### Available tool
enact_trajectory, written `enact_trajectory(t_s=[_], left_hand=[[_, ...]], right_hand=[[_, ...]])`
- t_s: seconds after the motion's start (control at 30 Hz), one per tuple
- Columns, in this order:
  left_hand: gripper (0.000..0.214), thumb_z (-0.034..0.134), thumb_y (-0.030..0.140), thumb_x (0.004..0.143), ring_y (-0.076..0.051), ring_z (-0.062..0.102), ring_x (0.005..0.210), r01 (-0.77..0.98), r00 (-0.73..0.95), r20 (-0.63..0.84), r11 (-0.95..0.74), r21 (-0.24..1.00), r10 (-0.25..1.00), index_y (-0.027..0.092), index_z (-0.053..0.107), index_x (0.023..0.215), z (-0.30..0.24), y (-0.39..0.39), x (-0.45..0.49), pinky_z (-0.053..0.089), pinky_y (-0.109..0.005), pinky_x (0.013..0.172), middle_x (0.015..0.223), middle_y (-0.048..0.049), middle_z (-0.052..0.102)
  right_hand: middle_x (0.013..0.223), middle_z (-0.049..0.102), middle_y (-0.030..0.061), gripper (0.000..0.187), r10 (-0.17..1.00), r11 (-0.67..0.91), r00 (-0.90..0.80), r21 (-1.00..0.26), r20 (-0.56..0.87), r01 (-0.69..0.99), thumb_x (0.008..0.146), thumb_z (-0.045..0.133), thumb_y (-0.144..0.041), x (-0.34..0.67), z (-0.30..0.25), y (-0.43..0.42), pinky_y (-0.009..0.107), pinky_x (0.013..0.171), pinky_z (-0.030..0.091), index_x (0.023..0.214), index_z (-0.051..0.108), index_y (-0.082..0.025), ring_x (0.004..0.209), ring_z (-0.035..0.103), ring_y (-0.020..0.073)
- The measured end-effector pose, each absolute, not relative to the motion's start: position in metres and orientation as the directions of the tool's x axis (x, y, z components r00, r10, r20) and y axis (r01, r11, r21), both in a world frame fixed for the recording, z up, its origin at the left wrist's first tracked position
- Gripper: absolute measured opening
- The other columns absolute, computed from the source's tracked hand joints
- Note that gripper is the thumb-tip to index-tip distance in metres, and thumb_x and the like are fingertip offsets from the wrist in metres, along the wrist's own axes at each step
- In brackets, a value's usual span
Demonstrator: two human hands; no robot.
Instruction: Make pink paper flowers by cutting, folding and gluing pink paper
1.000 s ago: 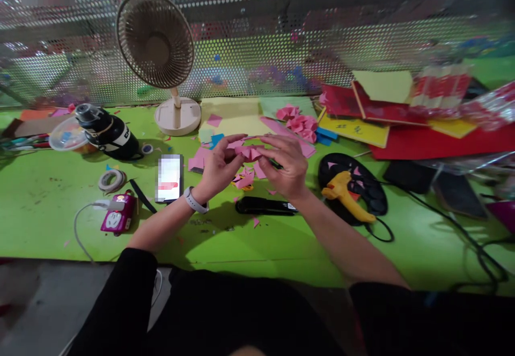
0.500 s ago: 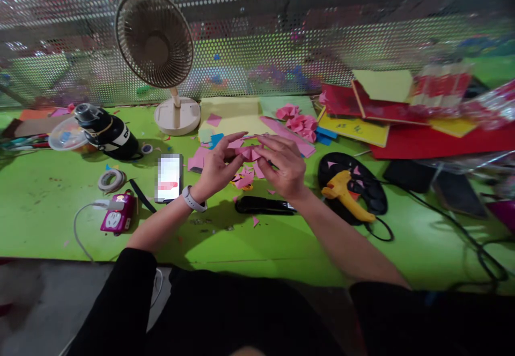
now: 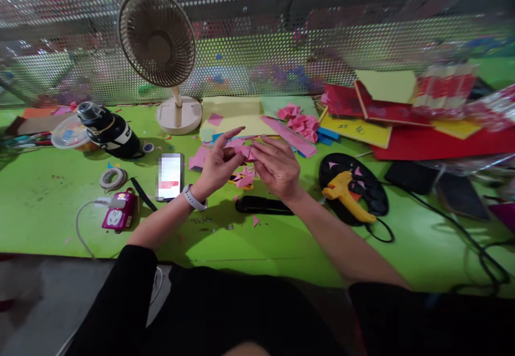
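Both my hands meet above the green table (image 3: 48,184), pinching a small folded pink paper piece (image 3: 246,153) between them. My left hand (image 3: 219,164), with a white watch on the wrist, grips its left side, index finger stretched out. My right hand (image 3: 277,167) closes on its right side and covers most of it. Pink paper scraps (image 3: 244,179) lie on the table just under the hands, beside yellow-handled scissors. A black stapler (image 3: 263,205) lies just in front of my right wrist.
A small fan (image 3: 159,45) stands at the back, against a perforated metal screen. Left: a black bottle (image 3: 108,130), tape roll (image 3: 112,178), phone (image 3: 170,176), pink charger. Right: yellow glue gun (image 3: 346,195) on a black mat, finished pink paper flowers (image 3: 300,120), red and yellow card sheets (image 3: 422,125), cables.
My hands have drawn closer over the pink piece, and my right fingers have turned it slightly to the left. The camera shifted a little.
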State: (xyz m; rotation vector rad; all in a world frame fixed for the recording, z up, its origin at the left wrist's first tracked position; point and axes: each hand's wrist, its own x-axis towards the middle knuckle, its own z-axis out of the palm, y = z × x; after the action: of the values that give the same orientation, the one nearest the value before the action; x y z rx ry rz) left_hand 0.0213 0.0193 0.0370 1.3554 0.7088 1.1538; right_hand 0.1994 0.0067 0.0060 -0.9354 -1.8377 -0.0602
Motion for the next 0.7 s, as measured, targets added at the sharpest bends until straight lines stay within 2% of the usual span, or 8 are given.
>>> enact_trajectory(t_s=[0.1,0.2,0.3,0.37,0.43,0.53,0.7], left_hand=[[0.052,0.067,0.019,0.087,-0.011,0.063,0.066,-0.172,0.355,0.22,-0.167,0.971,0.909,0.021,0.052,0.137,0.039,0.021,0.019,0.055,-0.028,0.075,0.074,0.0016,0.066],[0.048,0.068,0.02,0.086,-0.011,0.064,0.068,-0.164,0.366,0.259,-0.212,0.963,0.894,0.019,0.056,0.132,0.037,0.026,0.016,0.054,-0.026,0.071,0.077,-0.0002,0.069],[0.04,0.069,0.022,0.086,-0.012,0.066,0.071,-0.18,0.351,0.315,-0.266,0.947,0.882,0.018,0.06,0.124,0.034,0.033,0.012,0.054,-0.026,0.071,0.081,-0.0019,0.071],[0.028,0.068,0.024,0.086,-0.012,0.067,0.073,-0.174,0.339,0.34,-0.297,0.939,0.877,0.017,0.066,0.114,0.031,0.037,0.01,0.055,-0.026,0.071,0.084,-0.0031,0.072],[0.021,0.067,0.024,0.087,-0.012,0.068,0.074,-0.14,0.339,0.363,-0.335,0.932,0.868,0.016,0.07,0.106,0.028,0.041,0.009,0.055,-0.025,0.07,0.085,-0.0039,0.072],[0.02,0.065,0.024,0.089,-0.013,0.07,0.079,-0.039,0.315,0.44,-0.452,0.891,0.841,0.017,0.073,0.106,0.021,0.044,0.009,0.057,-0.026,0.071,0.09,-0.0056,0.075],[0.019,0.065,0.02,0.088,-0.018,0.072,0.095,0.118,0.281,0.599,-0.647,0.753,0.749,0.021,0.077,0.103,0.015,0.042,0.012,0.06,-0.033,0.083,0.102,-0.0078,0.077]], right_hand=[[0.122,0.073,0.0039,0.029,0.581,0.695,-0.159,-0.385,0.798,0.608,0.094,0.057,-0.028,0.198,0.006,0.007,0.052,0.102,0.052,0.12,0.07,-0.031,0.119,0.064,0.0271],[0.127,0.07,0.0068,0.041,0.579,0.702,-0.093,-0.437,0.81,0.563,0.091,0.061,-0.027,0.199,0.01,0.006,0.051,0.102,0.053,0.131,0.064,-0.029,0.118,0.065,0.0271],[0.129,0.068,0.0099,0.044,0.68,0.677,-0.046,-0.602,0.732,0.425,0.089,0.062,-0.029,0.201,0.013,0.004,0.049,0.099,0.055,0.133,0.062,-0.024,0.117,0.065,0.0271],[0.119,0.073,0.0092,0.038,0.789,0.592,-0.019,-0.751,0.615,0.292,0.09,0.06,-0.03,0.202,0.013,0.004,0.045,0.089,0.06,0.127,0.065,-0.023,0.104,0.07,0.024],[0.102,0.076,0.0065,0.031,0.862,0.494,0.015,-0.847,0.507,0.194,0.091,0.061,-0.032,0.202,0.012,0.004,0.04,0.078,0.063,0.119,0.068,-0.022,0.087,0.073,0.0203],[0.09,0.076,0.004,0.022,0.882,0.461,0.036,-0.877,0.47,0.138,0.088,0.067,-0.032,0.2,0.01,0.004,0.035,0.073,0.063,0.106,0.072,-0.021,0.078,0.072,0.0178],[0.093,0.075,0.0037,0.021,0.899,0.429,0.03,-0.894,0.436,0.129,0.087,0.07,-0.034,0.197,0.007,0.005,0.032,0.072,0.062,0.104,0.072,-0.022,0.08,0.072,0.0169]])
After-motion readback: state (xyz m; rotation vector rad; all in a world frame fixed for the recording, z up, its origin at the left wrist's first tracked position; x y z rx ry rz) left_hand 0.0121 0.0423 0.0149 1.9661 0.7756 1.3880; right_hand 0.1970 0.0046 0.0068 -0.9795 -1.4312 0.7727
